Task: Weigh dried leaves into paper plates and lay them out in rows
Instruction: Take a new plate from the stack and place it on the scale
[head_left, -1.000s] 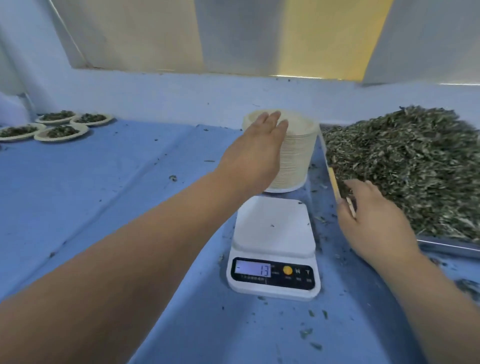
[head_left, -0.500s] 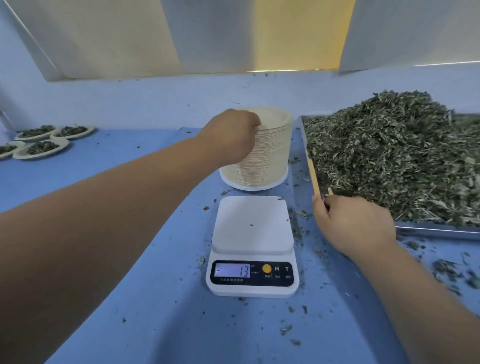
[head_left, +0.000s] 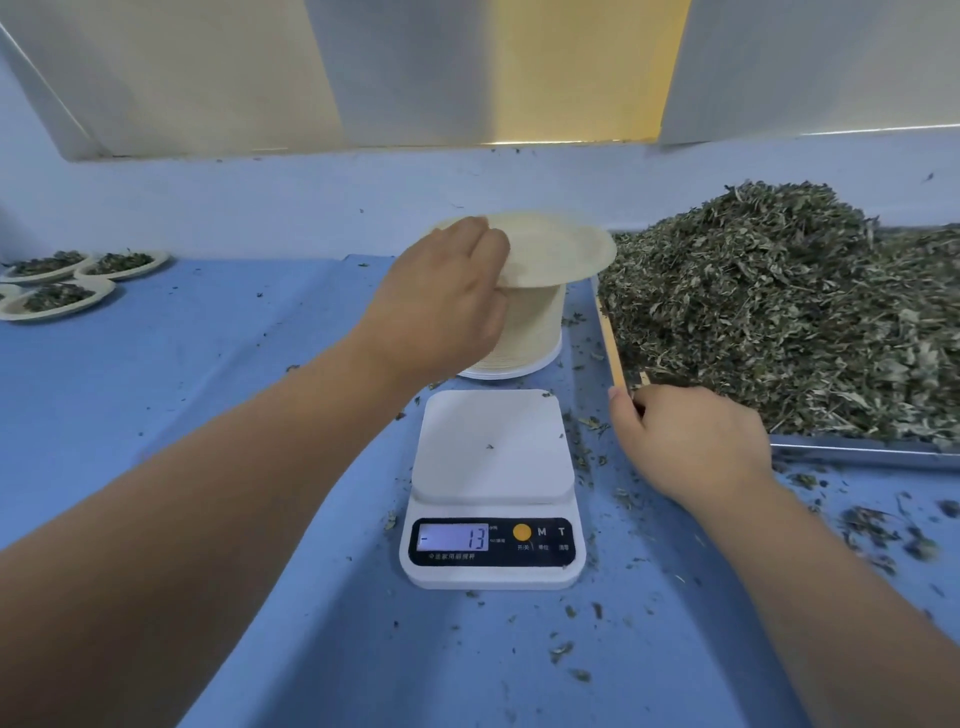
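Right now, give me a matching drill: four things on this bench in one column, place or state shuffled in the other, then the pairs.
1. cream paper plate
2. white digital scale
3. heap of dried green leaves
4. leaf-filled paper plates

A. far left on the blue cloth
B. piled on the metal tray, right
C. no plate on it, display -13
D. pinched in the left hand over the plate stack

Pairs: 1-D, 2-C, 3-B, 4-A

The white square digital kitchen scale (head_left: 491, 452) bears the only readable marks: its lit grey display (head_left: 453, 537) shows "- 13"; right of the display, past a round orange button (head_left: 521, 532), stand "M" and "T". Smaller print below is too fine to read
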